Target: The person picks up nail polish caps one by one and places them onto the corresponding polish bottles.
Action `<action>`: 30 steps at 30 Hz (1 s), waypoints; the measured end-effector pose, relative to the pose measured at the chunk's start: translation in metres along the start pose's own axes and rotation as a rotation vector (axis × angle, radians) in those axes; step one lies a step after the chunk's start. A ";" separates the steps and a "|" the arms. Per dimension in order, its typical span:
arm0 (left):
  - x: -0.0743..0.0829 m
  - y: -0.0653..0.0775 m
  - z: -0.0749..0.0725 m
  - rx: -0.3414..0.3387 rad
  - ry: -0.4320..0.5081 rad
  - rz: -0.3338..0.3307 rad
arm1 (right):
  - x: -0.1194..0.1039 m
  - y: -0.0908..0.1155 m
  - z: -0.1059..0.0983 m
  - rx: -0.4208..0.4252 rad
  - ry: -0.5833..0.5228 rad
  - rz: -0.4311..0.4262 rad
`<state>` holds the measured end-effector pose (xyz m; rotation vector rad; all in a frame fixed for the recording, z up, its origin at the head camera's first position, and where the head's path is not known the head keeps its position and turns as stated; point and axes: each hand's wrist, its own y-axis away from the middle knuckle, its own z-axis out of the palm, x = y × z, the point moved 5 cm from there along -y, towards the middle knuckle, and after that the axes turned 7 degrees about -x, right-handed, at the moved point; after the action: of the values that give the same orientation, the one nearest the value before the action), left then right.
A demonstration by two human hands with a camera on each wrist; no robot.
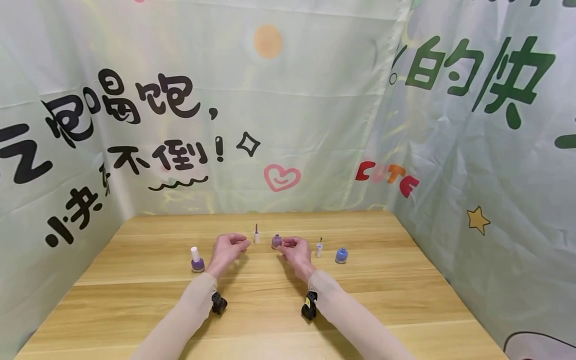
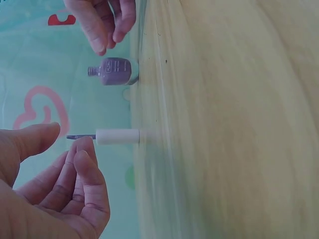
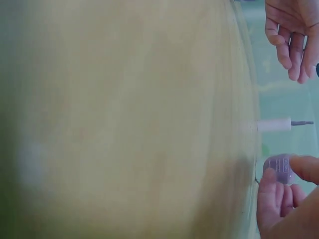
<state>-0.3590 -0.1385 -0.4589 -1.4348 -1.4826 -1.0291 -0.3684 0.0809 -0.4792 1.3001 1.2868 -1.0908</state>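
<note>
Because I go outward from my sleeves, I start with the dark purple bottle (image 1: 198, 264), capped and upright on the table (image 1: 265, 325) left of my hands. To the right stands an open blue bottle (image 1: 341, 256), with a blue-tipped brush cap (image 1: 319, 249) nearer me. My left hand (image 1: 229, 250) is loosely curled, thumb apart from fingers, holding nothing. My right hand (image 1: 297, 251) has its fingers parted just beside the lilac bottle (image 2: 115, 71), not gripping it; that bottle stands upright and uncapped. Glass by its look, it should be small, light, stiff and slick, and could spill if tipped; I'd pinch its body low on both sides, clear of the neck. The purple-tipped brush cap (image 2: 117, 136) stands bristles up near my left fingers; I'd hold its smooth white barrel, never the soft, wet-looking bristles.
</note>
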 end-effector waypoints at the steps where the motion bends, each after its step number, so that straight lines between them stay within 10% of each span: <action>1: 0.000 -0.001 0.000 0.001 0.001 0.001 | 0.000 -0.001 0.000 -0.008 0.012 0.005; 30: -0.005 -0.031 0.015 0.035 0.135 -0.050 | -0.007 -0.030 0.013 -0.128 0.110 -0.036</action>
<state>-0.3903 -0.1268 -0.4690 -1.2834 -1.4379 -1.1035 -0.3984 0.0664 -0.4751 1.2591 1.4427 -0.9571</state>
